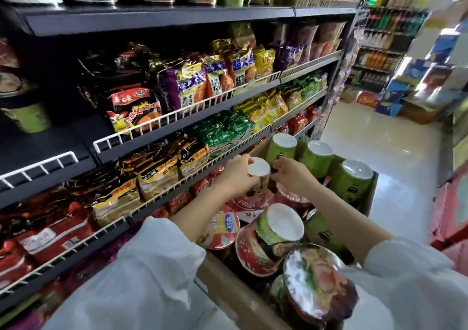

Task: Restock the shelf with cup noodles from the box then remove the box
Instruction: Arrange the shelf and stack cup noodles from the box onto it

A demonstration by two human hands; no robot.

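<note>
Both hands work over the open cardboard box (pixel 364 200), which stands on the floor (pixel 374 137) just beside the shelf (pixel 162 18); its near wall runs along the lower edge of the view, and its far right corner sits against the pale aisle.

Left hand (pixel 236 175): fingers curled round an inverted cup (pixel 258 175), white base uppermost; the cup is held above the box contents, close to the wire rail (pixel 192 172) of the lower shelf tier.

Right hand (pixel 291 175): fingers curled, touching the right side of the same cup; whether it pinches the cup or its wrapping cannot be told; the fingertips are partly hidden.

Box contents: three green cups (pixel 316 158) stand inverted along the far side, white bases up; a further green cup (pixel 278 224) lies tilted in the middle, resting on a red bowl (pixel 253 251); a red bowl with a blue label (pixel 222 225) lies just beside the left forearm; a wide foil-lidded bowl (pixel 316 281) stands on edge at the near corner.

Shelf: dark tiers with white wire rails; the tiers hold packet noodles (pixel 187 84) in red, black, purple, yellow and green wrappers; a green cup (pixel 27 116) stands on the far left tier, blurred.

Both forearms wear white sleeves (pixel 141 274).
</note>
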